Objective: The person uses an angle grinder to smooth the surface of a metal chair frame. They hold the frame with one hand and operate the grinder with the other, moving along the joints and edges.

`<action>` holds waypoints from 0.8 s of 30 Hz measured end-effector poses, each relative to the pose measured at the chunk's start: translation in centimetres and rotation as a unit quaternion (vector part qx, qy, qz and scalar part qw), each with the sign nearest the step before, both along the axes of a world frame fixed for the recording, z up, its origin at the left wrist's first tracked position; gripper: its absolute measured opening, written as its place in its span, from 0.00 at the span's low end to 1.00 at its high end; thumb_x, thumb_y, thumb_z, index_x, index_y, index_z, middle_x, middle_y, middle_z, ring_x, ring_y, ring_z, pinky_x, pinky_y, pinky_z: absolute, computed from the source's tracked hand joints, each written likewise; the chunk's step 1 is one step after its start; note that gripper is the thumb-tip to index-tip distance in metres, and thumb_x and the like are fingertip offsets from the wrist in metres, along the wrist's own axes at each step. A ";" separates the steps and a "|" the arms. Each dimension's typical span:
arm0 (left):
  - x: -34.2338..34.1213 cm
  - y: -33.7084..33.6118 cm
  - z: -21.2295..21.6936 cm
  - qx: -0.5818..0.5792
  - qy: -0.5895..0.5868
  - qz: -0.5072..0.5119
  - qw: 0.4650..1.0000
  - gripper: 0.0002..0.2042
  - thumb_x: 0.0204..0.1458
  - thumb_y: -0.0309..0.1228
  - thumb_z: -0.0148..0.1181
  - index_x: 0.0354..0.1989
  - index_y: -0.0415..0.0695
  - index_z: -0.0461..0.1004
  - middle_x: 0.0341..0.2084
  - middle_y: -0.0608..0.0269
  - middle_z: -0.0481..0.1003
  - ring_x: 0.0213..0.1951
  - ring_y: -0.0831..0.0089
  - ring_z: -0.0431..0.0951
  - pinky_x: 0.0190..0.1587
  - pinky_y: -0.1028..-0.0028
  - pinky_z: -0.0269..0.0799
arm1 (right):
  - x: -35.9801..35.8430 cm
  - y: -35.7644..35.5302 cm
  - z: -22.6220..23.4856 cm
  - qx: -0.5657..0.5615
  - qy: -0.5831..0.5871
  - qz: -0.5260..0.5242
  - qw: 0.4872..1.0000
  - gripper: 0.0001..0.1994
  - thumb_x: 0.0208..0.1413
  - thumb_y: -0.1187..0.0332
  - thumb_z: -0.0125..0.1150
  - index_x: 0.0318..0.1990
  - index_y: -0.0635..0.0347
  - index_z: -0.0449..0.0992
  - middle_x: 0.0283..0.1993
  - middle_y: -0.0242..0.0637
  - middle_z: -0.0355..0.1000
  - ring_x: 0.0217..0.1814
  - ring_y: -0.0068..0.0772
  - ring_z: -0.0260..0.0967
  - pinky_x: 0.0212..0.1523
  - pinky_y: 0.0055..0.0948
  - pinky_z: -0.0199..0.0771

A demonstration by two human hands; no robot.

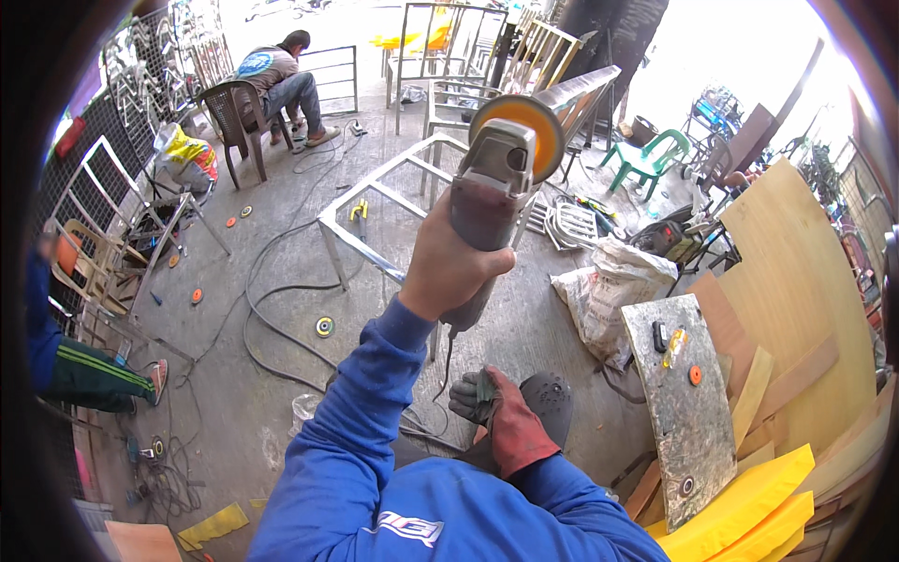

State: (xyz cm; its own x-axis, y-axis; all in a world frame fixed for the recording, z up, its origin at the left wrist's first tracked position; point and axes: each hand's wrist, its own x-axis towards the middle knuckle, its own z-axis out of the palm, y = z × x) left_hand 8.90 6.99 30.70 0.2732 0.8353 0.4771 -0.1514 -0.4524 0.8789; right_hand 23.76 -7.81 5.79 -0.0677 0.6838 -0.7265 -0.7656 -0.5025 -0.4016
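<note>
My bare left hand (459,265) is wrapped round the body of an angle grinder (487,201), raised in front of me with its head pointing away. A round orange-brown disc (534,131) sits on the grinder's head, and its cord hangs down. My right hand (506,417), in a red work glove with grey fingers, rests low in front of my body. Its fingers point left with the thumb apart, and nothing shows plainly in it. Beyond the grinder stands a bare metal frame (370,242) on legs, partly hidden by the tool and my arm.
Cables (248,318) loop across the concrete floor at left, among scattered discs (325,326). One person sits on a brown chair (234,131); another's leg (103,375) shows at left. At right are a white sack (613,290), a worn board (679,421) and plywood sheets (796,300).
</note>
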 end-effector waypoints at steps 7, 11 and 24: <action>0.1 -0.4 0.4 -0.007 -0.001 -0.007 1.000 0.30 0.36 0.26 0.74 0.53 0.40 0.73 0.42 0.60 0.79 0.41 0.69 0.80 0.48 0.68 0.77 | -0.1 0.7 0.0 -0.023 -0.013 0.022 0.999 0.32 0.71 0.45 0.43 0.65 0.68 0.62 0.56 0.60 0.72 0.56 0.63 0.74 0.55 0.63 0.79; -0.1 -0.5 0.5 -0.019 0.002 -0.006 1.000 0.30 0.36 0.26 0.75 0.53 0.40 0.73 0.41 0.60 0.79 0.41 0.69 0.81 0.48 0.68 0.77 | -0.1 0.4 0.1 -0.019 -0.005 0.018 1.000 0.33 0.71 0.44 0.42 0.66 0.68 0.62 0.59 0.61 0.70 0.59 0.62 0.73 0.55 0.63 0.78; -0.2 -0.4 -0.3 -0.023 0.004 -0.007 1.000 0.29 0.37 0.25 0.75 0.53 0.41 0.73 0.40 0.59 0.80 0.40 0.68 0.81 0.47 0.68 0.78 | -0.1 0.3 -0.2 -0.020 0.002 0.018 1.000 0.31 0.71 0.46 0.43 0.63 0.69 0.64 0.56 0.60 0.72 0.55 0.63 0.74 0.55 0.64 0.79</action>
State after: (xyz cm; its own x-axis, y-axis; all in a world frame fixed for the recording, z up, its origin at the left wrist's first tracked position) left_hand 8.67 6.59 30.42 0.2887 0.8519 0.4369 -0.1509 -0.4102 0.8994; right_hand 23.69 -7.47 5.62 -0.0939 0.6508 -0.7535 -0.7485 -0.5451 -0.3776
